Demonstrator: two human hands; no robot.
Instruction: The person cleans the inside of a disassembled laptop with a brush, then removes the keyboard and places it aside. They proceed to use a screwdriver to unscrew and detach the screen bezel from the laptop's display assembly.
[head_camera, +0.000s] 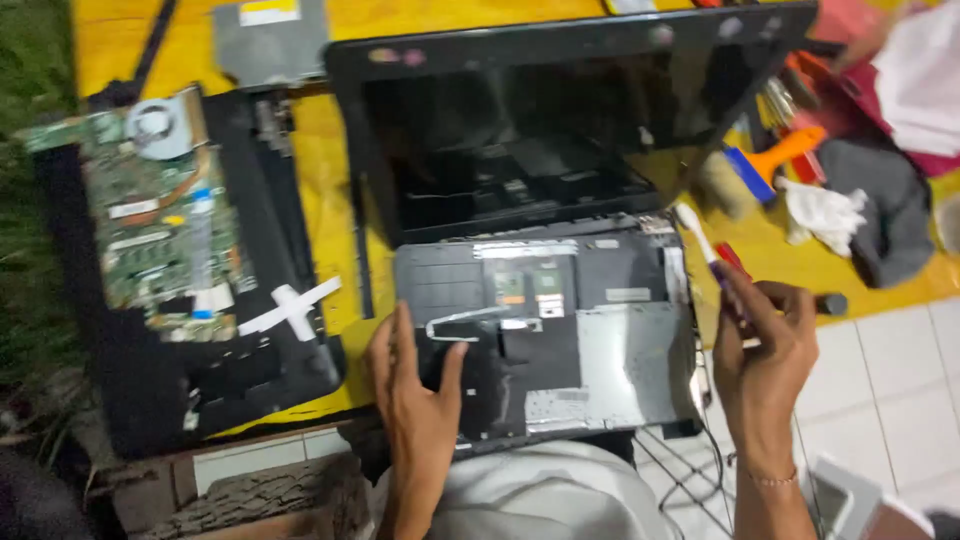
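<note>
Left hand (415, 400): lies flat and open, palm down, on the lower left corner of the laptop base panel (545, 330). Fingers spread, thumb angled toward the panel's middle; it grips nothing, only presses on the surface.

Right hand (765, 345): closed around a toothbrush (700, 240), white head pointing up and left, just off the panel's right edge. A red-handled tool (733, 260) sits in the same grip beside the brush; whether it is a screwdriver I cannot tell. Thin bracelet on that wrist.

Base panel: dark, underside up, resting partly on the person's lap and partly on the yellow sheet (320, 170). Silver tape strips and two small green boards show across its upper part; a paler grey area fills the lower right.

Directly behind the panel: the laptop screen half (560, 120), black, lying open with its inner frame exposed.

Left of the hands, well apart: a second black chassis (250, 300) carrying a green motherboard (160, 220) with a round fan (155, 125) at its top; white tape crossed on the chassis near its lower edge.

Right of the screen: an orange-handled brush (770, 160), a crumpled white cloth (825, 210), a grey cloth (890, 215). White floor tiles (890, 370) below them.
</note>
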